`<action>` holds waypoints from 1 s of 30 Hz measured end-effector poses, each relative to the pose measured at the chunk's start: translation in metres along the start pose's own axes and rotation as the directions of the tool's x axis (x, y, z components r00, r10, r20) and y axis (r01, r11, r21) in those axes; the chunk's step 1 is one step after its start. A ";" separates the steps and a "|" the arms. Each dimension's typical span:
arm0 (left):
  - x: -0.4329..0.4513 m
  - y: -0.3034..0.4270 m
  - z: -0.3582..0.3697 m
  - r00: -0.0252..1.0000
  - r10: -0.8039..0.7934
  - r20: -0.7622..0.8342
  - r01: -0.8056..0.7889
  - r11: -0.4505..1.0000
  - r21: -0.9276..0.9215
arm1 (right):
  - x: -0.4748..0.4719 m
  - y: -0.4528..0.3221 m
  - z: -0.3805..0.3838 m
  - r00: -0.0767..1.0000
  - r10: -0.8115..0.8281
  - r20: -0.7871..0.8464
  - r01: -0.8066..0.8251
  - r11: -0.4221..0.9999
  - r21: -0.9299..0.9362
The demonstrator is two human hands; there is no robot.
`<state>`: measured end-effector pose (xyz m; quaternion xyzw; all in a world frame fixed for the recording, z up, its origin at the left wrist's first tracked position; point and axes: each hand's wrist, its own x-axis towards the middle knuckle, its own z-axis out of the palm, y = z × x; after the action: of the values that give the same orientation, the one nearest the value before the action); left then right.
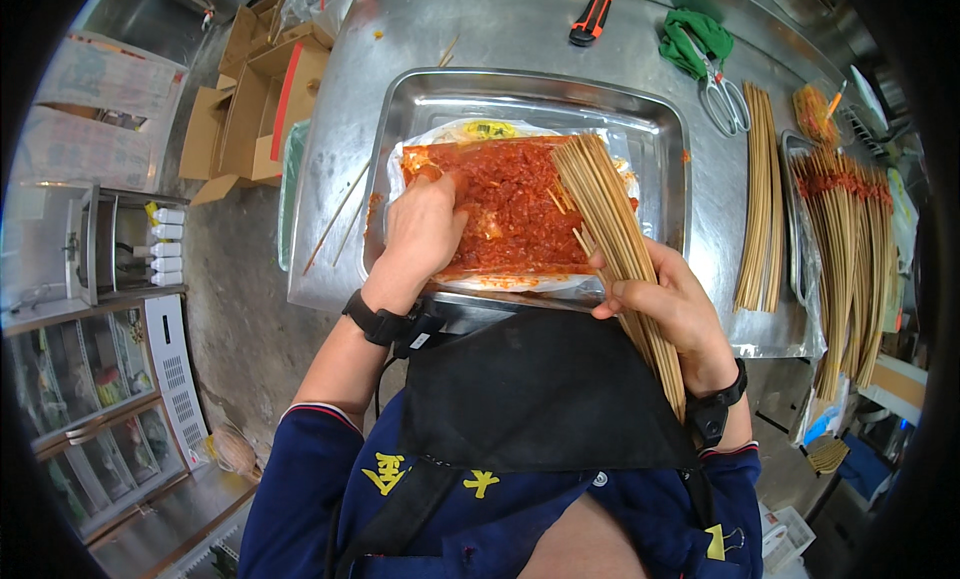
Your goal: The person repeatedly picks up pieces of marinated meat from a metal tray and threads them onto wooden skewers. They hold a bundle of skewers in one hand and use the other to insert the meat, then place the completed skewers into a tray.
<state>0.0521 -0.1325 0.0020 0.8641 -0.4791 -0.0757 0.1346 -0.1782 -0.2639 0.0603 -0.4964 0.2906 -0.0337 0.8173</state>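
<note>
A bundle of bamboo skewers (609, 196) is gripped in my right hand (675, 298), slanting over the right side of a block of red marinated meat (517, 181). The meat lies on a stained plastic bag (491, 129) in a deep stainless steel tray (525, 79). My left hand (427, 223) reaches into the meat's left side. Its fingertips are partly hidden, and I cannot tell whether they hold a piece. A few skewer ends (581, 240) splay from the bundle near my right thumb.
On the steel table (487, 24) lie a box cutter (591, 18), scissors (724, 103) by a green cloth (697, 43), and loose skewers (337, 219). Rightward are a bare skewer pile (759, 196) and several loaded skewers (844, 181). Cardboard boxes (259, 99) stand left.
</note>
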 end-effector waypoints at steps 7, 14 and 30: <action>0.012 0.008 0.010 0.989 0.131 0.070 -0.133 0.991 0.013 | -0.002 -0.004 0.002 0.994 0.111 -0.010 -0.111 0.993 -0.031; 0.004 0.011 -0.003 0.976 0.019 0.215 0.051 0.947 -0.316 | 0.004 0.010 -0.005 0.999 0.040 0.035 -0.040 0.999 -0.005; 0.004 0.046 -0.004 0.949 -0.042 0.312 0.288 -0.289 -0.913 | 0.010 0.001 0.002 0.979 0.187 0.077 -0.183 0.982 -0.045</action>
<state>0.0178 -0.1582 0.0203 0.4655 -0.1132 -0.5093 0.7149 -0.1695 -0.2649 0.0560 -0.4835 0.3028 0.0681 0.8185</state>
